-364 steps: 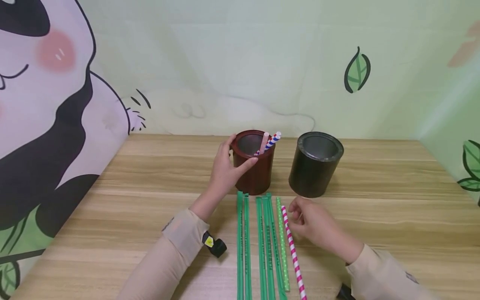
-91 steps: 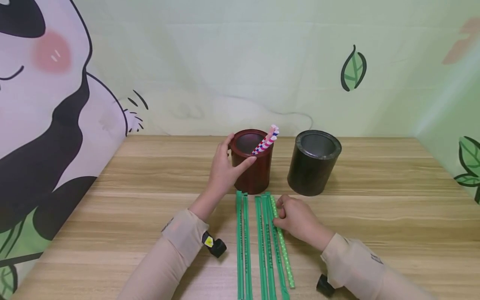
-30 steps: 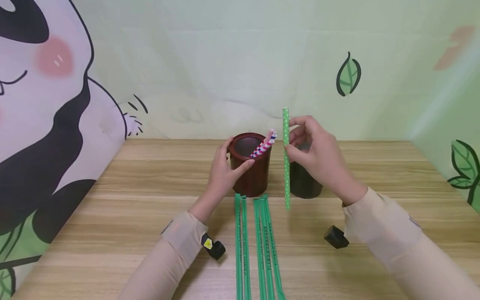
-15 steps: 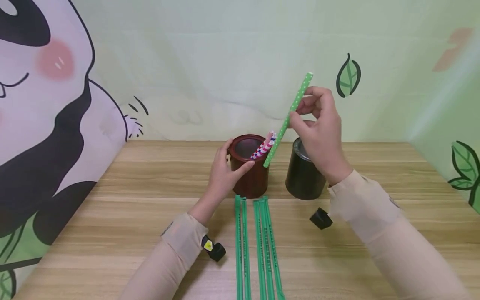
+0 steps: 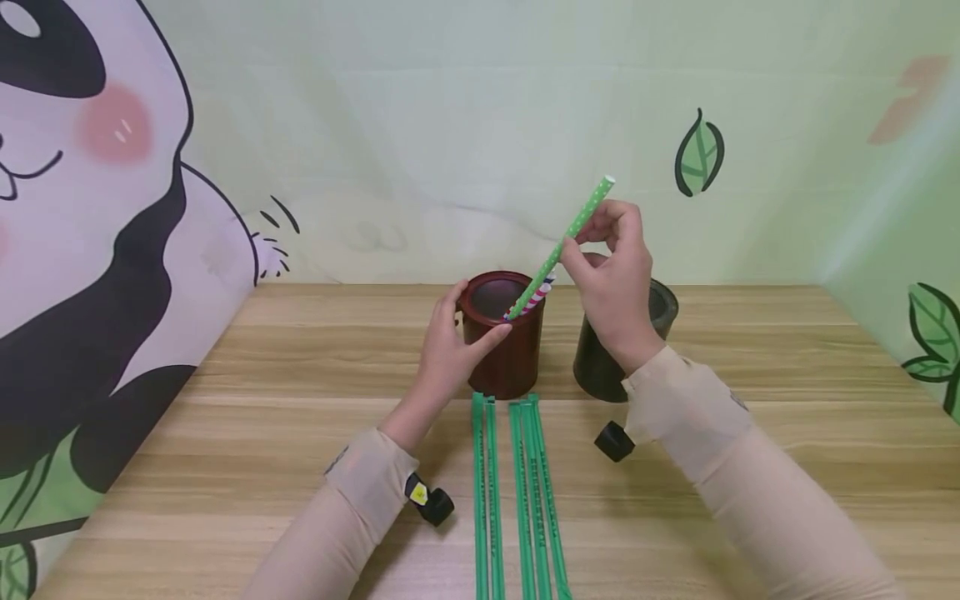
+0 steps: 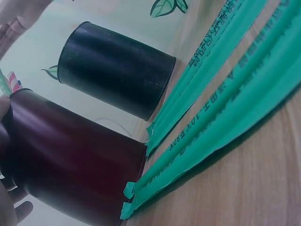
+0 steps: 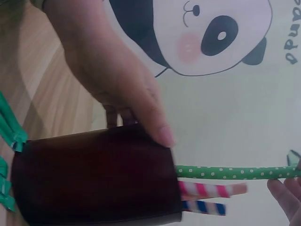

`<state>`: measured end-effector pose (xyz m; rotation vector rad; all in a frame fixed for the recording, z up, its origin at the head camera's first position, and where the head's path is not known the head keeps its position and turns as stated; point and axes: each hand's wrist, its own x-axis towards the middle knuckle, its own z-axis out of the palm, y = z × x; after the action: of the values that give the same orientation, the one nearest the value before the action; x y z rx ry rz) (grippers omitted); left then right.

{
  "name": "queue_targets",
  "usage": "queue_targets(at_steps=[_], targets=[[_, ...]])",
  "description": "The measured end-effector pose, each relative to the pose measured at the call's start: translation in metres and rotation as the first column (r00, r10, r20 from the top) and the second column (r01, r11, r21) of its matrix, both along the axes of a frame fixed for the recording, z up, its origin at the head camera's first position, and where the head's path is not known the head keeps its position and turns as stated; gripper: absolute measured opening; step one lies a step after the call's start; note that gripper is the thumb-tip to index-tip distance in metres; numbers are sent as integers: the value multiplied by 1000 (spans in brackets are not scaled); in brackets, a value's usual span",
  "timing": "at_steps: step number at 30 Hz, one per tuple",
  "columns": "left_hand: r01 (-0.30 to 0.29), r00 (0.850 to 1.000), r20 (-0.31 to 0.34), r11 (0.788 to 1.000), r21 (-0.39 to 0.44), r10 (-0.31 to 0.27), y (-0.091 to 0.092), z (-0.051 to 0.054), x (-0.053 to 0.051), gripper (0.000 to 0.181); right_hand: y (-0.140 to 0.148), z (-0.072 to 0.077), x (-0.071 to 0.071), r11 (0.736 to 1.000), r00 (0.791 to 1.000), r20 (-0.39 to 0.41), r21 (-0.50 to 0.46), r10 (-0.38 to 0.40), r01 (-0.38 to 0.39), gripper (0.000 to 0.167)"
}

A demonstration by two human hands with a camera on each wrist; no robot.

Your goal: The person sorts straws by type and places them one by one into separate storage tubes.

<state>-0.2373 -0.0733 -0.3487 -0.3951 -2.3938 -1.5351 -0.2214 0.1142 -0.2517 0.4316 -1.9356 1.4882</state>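
Note:
My left hand (image 5: 450,346) grips the dark red-brown cup (image 5: 517,367) from its left side, thumb near the front rim. My right hand (image 5: 618,283) pinches a green straw with white dots (image 5: 573,229) between thumb and fingers. The straw slants, its lower end inside the cup's mouth and its upper end in the air. A pink-and-white striped straw (image 7: 204,189) and a blue-and-white one (image 7: 207,207) lean out of the same cup, with a plain pink one beside them. Several green wrapped straws (image 5: 482,500) with printed lettering lie lengthwise on the table in front of the cup.
A black cup (image 5: 600,358) stands upright to the right, partly behind my right hand. The wooden table (image 5: 300,350) meets a pale green wall cloth with a panda drawing (image 5: 142,250). Black wrist cameras (image 5: 615,442) hang below both sleeves.
The pink striped straw went from table to cup earlier. My right hand has since lifted the green dotted straw, tilted it and lowered its end into the cup. My left hand stays put.

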Motion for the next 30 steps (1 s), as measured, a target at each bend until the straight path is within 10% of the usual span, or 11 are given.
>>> queue_targets(at_steps=[30], targets=[[-1, 1000, 16, 1000, 5, 1, 0, -1, 1, 86, -6, -38, -12, 993, 985, 173, 112, 5, -25, 31]])
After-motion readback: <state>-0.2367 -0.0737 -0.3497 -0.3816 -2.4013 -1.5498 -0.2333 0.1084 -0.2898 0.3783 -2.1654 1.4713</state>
